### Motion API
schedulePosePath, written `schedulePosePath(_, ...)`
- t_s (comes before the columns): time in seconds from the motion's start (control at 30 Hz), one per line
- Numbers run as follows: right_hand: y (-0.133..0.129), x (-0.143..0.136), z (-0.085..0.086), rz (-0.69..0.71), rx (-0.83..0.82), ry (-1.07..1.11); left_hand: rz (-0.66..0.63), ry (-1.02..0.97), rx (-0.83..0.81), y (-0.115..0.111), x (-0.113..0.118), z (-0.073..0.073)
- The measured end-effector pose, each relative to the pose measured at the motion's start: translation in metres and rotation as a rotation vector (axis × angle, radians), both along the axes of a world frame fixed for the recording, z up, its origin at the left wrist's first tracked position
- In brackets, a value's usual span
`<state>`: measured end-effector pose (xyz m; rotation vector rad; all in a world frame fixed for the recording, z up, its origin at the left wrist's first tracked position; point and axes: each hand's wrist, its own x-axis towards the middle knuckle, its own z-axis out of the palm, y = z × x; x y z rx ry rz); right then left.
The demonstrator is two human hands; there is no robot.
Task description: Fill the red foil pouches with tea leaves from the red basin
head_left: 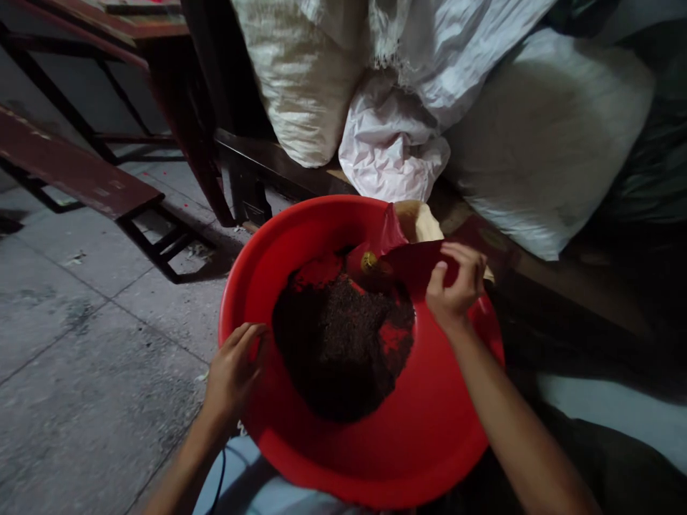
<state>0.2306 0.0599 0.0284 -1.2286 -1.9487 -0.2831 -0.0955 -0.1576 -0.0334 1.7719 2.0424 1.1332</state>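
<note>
A large red basin point(429, 429) holds a spread of dark, grainy material point(348, 343). At the basin's far right rim leans a dark red bag point(416, 261) with a pale inside and a small yellow mark, its lower part over the dark material. My right hand point(456, 282) pinches the bag's right edge between thumb and fingers. Over the basin's left rim hangs my left hand point(239, 365), its fingers curled and thumb near them; whether anything is between them is too dark to tell.
Stuffed white sacks point(547, 136) and a crumpled white bag point(391, 143) stand beyond the basin by a dark wooden ledge point(279, 168). A brown bench point(80, 168) and a table point(139, 28) are on the left, over a grey tiled floor point(96, 357).
</note>
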Motion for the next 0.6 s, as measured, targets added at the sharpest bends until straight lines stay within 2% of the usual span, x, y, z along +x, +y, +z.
schedulePosePath(0.07, -0.018, 0.003, -0.024, 0.029, -0.090, 0.039, -0.010, -0.022, -0.007, 0.001, -0.002, 0.002)
schedulePosePath(0.17, -0.032, 0.011, -0.073, 0.143, -0.452, -0.127, 0.000, -0.058, 0.007, -0.001, -0.004, 0.004)
schedulePosePath(0.27, -0.027, 0.017, -0.126, 0.080, -0.797, -0.199, 0.020, -0.090, 0.007, -0.002, -0.005, 0.004)
schedulePosePath(0.33, -0.020, 0.020, -0.157, 0.021, -0.928, -0.163, 0.015, -0.106, 0.002, -0.002, -0.005, 0.004)
schedulePosePath(0.47, -0.023, 0.019, -0.206, -0.022, -0.964, -0.103, -0.007, -0.126, 0.022, 0.000, -0.006, 0.003)
schedulePosePath(0.53, -0.034, 0.015, -0.222, -0.004, -0.929, -0.079, -0.008, -0.125, 0.036, 0.000, -0.007, 0.003)
schedulePosePath(0.6, -0.048, 0.010, -0.232, 0.085, -0.864, -0.063, -0.004, -0.121, 0.041, -0.001, -0.007, 0.003)
